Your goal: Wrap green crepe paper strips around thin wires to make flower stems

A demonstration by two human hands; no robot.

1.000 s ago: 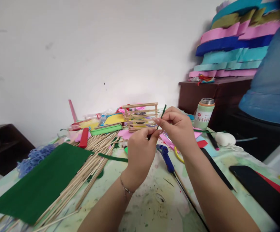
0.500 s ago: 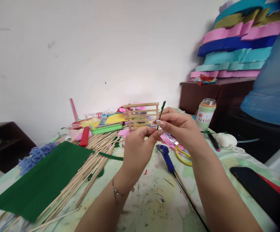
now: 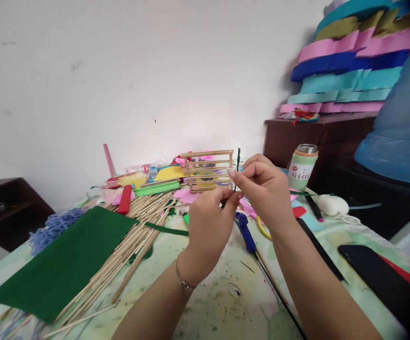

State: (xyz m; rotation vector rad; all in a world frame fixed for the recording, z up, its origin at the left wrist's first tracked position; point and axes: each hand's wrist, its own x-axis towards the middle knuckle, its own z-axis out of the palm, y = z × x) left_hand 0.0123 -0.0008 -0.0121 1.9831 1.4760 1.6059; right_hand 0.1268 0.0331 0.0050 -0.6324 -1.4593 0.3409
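1. The left hand (image 3: 207, 224) and right hand (image 3: 267, 191) meet above the tabletop (image 3: 222, 302), both grips pinched together on a thin green strip (image 3: 238, 158).
2. The strip stands nearly upright, its top poking above the right fingers. It seems to be held up so that it clears the clutter.
3. The stick frame (image 3: 208, 170) stands just behind the hands, apart from them.
4. The blue glue gun (image 3: 244, 226) lies below the right wrist, near at hand.
5. Loose wooden sticks (image 3: 134, 236) and green felt (image 3: 66, 262) crowd the left side.
6. The bare patch between the forearms gives the most room. A black phone (image 3: 375, 269) lies near the right edge.
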